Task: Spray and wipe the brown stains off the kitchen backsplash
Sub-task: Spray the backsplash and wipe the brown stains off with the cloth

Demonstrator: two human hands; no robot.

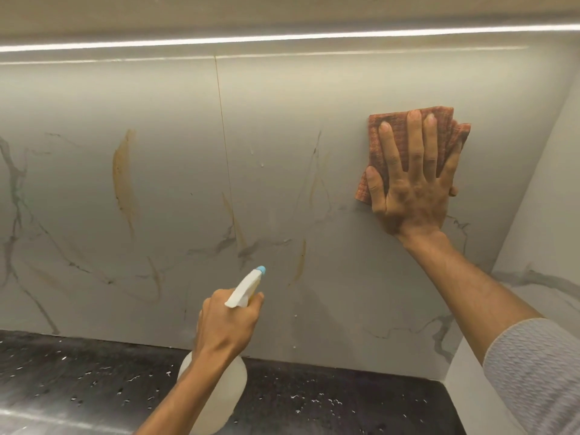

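The marbled grey backsplash [314,98] carries brown stains: a long smear [123,177] at the left, thinner streaks near the middle [233,221] and a short one [300,262] lower down. My right hand [411,183] lies flat, fingers spread, pressing a folded orange-brown cloth [452,133] against the wall at the upper right. My left hand [226,324] grips a white spray bottle [219,394] by the neck. Its blue-tipped nozzle [261,270] points up at the wall near the middle streaks.
A dark speckled countertop [78,372] runs along the bottom, dotted with white droplets. A side wall [533,215] closes the corner at the right. A light strip [282,36] glows under the cabinet above. Small spray drops cling to the wall near the seam [223,152].
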